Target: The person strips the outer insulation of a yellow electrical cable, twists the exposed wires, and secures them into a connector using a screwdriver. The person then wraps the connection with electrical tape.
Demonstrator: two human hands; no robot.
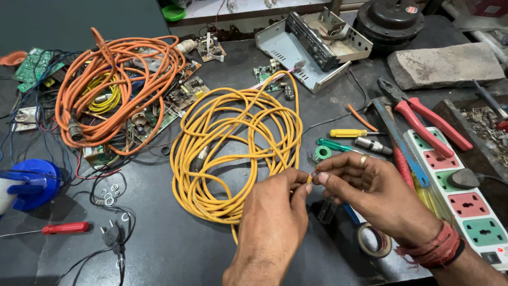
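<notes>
A coil of yellow cable (233, 143) lies on the dark workbench in front of me. My left hand (278, 212) pinches the free end of that cable between thumb and forefinger. My right hand (370, 188), with a ring and red thread at the wrist, meets it from the right and grips the very tip of the cable end (311, 177), where thin wire strands show. A grey plug on the cable (199, 158) rests inside the coil.
An orange cable coil (114, 79) lies over circuit boards at the left. Red-handled pliers (423, 114), screwdrivers (349, 133), a power strip (465, 201) and a tape roll (374, 241) sit to the right. An open metal chassis (307, 45) stands behind. A red screwdriver (63, 228) lies front left.
</notes>
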